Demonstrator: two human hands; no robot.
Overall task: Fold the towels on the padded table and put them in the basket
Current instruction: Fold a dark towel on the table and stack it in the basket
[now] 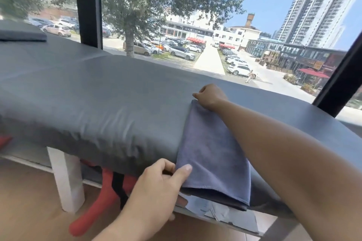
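Blue-grey towel [213,154]: folded into a long strip, lying across the padded table [94,92] at about 5 o'clock in view, near end draped over the table's front edge, layered edges showing there.

Your left hand [156,188], 6 o'clock: thumb on top of the towel's near left corner, fingers curled beneath it, pinching the corner.

Your right hand [210,96], 3 o'clock of centre: arm reaching over the strip, fingers closed on the towel's far left corner, knuckles up.

Padded table: grey cover, wrinkled along the front; white leg [66,180] at 7 o'clock.

Folded dark cloth [21,34] on the table at 10 o'clock, well apart from the towel.

Red object with a black strap [101,203] under the table, 7 o'clock; identity unclear.

Window [195,15] behind, 12 o'clock: trees, parked cars, tower block.
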